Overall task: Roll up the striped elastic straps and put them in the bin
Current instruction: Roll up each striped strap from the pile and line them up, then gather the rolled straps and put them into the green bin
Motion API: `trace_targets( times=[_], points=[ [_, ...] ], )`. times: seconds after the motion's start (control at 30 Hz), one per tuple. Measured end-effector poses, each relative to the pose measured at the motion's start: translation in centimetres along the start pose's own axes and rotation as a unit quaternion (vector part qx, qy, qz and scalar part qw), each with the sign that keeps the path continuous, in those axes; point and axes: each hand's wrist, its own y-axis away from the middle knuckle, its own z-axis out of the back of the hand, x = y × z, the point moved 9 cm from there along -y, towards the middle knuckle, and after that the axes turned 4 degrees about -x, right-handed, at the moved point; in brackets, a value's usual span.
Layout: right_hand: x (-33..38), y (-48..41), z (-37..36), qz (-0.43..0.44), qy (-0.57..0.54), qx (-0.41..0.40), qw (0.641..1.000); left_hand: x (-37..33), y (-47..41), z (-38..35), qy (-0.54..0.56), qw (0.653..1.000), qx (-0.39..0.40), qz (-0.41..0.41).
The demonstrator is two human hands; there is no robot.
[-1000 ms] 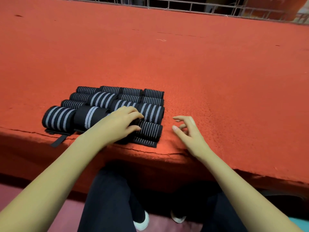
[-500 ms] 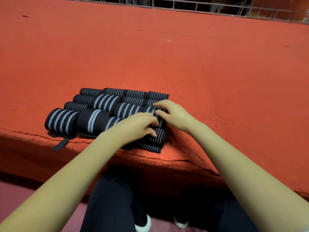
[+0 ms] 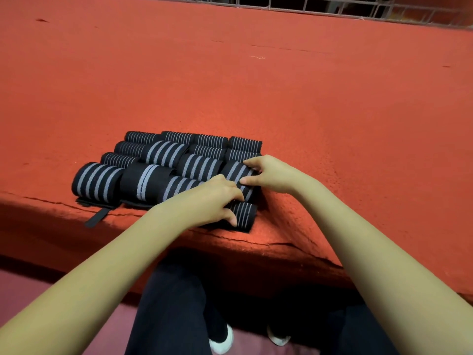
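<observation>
Left hand [image 3: 212, 198], head view: fingers curled over front roll [image 3: 244, 213], thumb tip on its near side, fingertips touching the striped roll [image 3: 235, 172] just behind. Right hand [image 3: 271, 175] pinches that striped roll btwn thumb & fingers at its right end. Rolled straps [image 3: 163, 155] sit packed in rows on the red tabletop [image 3: 332, 111] near its front edge; a loose black tail [image 3: 97, 217] hangs over the edge.

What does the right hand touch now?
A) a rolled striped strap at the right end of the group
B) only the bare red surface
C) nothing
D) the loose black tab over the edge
A: the right hand pinches a rolled strap between fingers and thumb at the group's right end.
</observation>
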Motion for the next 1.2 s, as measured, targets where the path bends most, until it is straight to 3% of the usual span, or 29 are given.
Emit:
trace_targets(
  times=[0.13, 0.43, 0.63, 0.77, 0.9, 1.1, 1.2],
  points=[
    [-0.1, 0.0, -0.1, -0.023, 0.018, 0.02, 0.999, -0.3, 0.2, 0.0, 0.007, 1.0, 0.007, 0.004],
    [0.0, 0.8, -0.2, -0.067, -0.06, 0.078, 0.993, -0.6, 0.5, -0.2, 0.011, 1.0, -0.008, -0.009],
    [-1.6, 1.9, -0.4, -0.092, -0.141, 0.039, 0.985, -0.6, 0.7, -0.3, 0.023, 1.0, -0.017, 0.001],
    [-2.8, 3.7, -0.5, -0.088, -0.271, -0.029, 0.958, -0.7, 0.7, -0.7, 0.007, 1.0, -0.016, -0.008],
    [-4.7, 6.3, 0.2, -0.068, -0.306, -0.128, 0.941, -1.2, 0.0, -0.5, -0.035, 0.999, 0.018, -0.026],
    [-7.7, 12.1, 5.3, -0.041, -0.295, -0.303, 0.905, -2.7, -1.5, 4.5, 0.14, 0.981, -0.132, -0.015],
    [-9.0, 14.5, 6.6, -0.055, -0.256, -0.329, 0.907, -5.7, -2.9, 4.0, 0.155, 0.977, -0.14, -0.048]
  ],
)
